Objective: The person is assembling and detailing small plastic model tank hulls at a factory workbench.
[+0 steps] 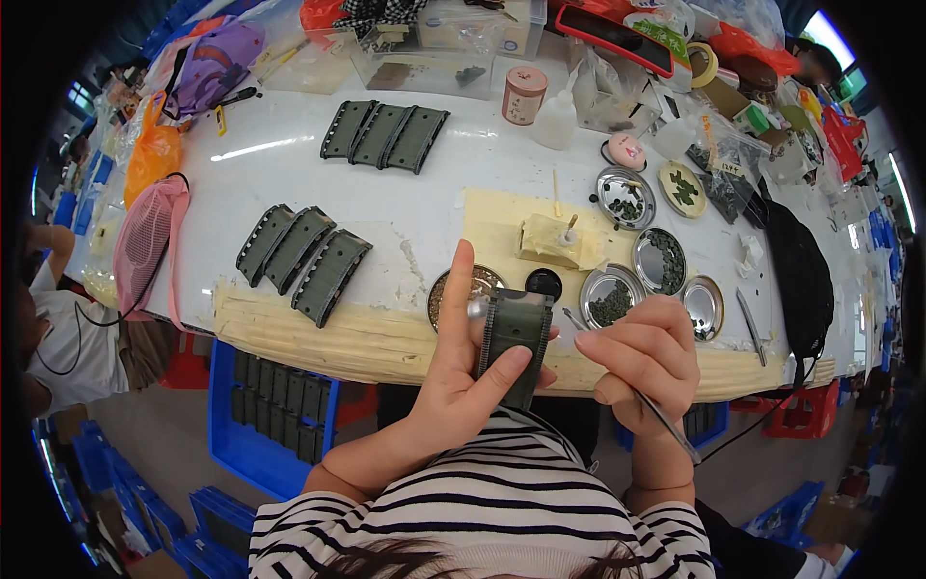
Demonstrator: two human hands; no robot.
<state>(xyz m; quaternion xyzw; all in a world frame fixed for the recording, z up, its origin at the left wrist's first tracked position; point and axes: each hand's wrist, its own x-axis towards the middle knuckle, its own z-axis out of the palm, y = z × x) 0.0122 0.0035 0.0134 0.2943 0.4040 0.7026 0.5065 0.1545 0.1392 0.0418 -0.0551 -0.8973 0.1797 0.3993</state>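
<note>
My left hand [449, 391] grips a dark green curved plastic piece [516, 333] with ridged edges, its thumb across the front and index finger pointing up. Just right of it, my right hand [648, 362] pinches metal tweezers [667, 425], whose tip is close to the green piece but apart from it. Whether the tip carries anything is too small to tell. Behind the left hand, a round dish of small bits [446, 289] is partly hidden. Small dark green parts [610, 307] lie in a metal dish beyond the right hand.
Three similar green pieces [304, 253] lie left, three more [386, 135] farther back. A yellowish block [555, 241] stands mid-table near a black round cap [544, 282]. More tweezers [749, 326] and a black pouch [799, 280] lie right. A blue crate [224, 410] of green pieces sits below the table.
</note>
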